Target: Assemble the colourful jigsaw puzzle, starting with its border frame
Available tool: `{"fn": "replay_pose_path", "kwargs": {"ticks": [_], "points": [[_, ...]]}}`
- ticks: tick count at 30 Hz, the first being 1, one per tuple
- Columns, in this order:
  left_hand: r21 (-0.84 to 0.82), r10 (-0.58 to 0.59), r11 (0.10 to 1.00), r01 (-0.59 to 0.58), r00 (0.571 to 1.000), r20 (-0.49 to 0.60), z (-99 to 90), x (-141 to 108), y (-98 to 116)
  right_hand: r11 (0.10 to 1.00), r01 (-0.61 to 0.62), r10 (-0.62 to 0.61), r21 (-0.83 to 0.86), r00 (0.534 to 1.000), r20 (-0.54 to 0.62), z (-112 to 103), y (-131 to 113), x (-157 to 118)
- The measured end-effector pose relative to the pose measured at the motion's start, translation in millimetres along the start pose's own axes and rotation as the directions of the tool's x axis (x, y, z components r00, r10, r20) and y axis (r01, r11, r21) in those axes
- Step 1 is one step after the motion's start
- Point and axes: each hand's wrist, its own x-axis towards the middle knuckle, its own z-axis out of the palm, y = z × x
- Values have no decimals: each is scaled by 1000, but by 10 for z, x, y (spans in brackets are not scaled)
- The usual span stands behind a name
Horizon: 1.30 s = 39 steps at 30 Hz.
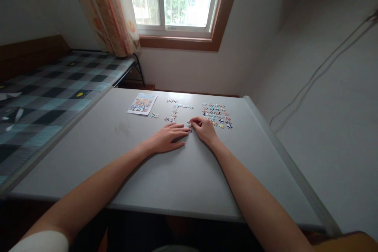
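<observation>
My left hand (168, 138) lies flat with its fingers spread, the fingertips touching the lower edge of a partly joined jigsaw frame (174, 113). My right hand (203, 129) is pinched over a small puzzle piece (189, 125) at the frame's lower right end, beside my left fingertips. Joined pieces run along the frame's top and left side. To the right of it, several loose pieces (217, 114) lie in rows. A small group of pieces (154, 115) and another short row (172, 101) lie left of and above the frame.
A printed picture sheet (142, 104) lies at the back left of the grey table (118, 153). Left of the table stands a bed (59, 82) with a checked cover. A window and curtain (109, 15) are behind; a cable (313, 75) hangs on the right wall.
</observation>
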Motion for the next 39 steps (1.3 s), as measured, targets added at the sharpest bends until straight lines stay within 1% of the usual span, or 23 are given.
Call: {"fn": "replay_pose_path", "kwargs": {"ticks": [5, 10, 13, 18, 26, 39], "points": [[-22, -11, 1000, 11, 1000, -8, -1, 2, -6, 1000, 3, -4, -13, 1000, -18, -1, -28, -12], [-46, -9, 999, 8, 1000, -24, -21, 8, 20, 998, 27, -30, -50, 997, -64, 1, -30, -21], [-45, -10, 999, 9, 1000, -19, -26, 6, 28, 999, 25, -27, -40, 997, -73, 1, -31, -22], [-45, -12, 999, 11, 1000, -11, -15, -7, 12, 1000, 14, -14, -8, 999, -46, 1, -32, -19], [-45, -13, 999, 13, 1000, 6, -14, -14, 2, 998, 24, -25, -63, 1000, -17, 0, -41, -21], [-68, -7, 998, 5, 1000, -22, 3, -20, -10, 995, 31, -30, -93, 999, 12, 16, -26, -25]]}}
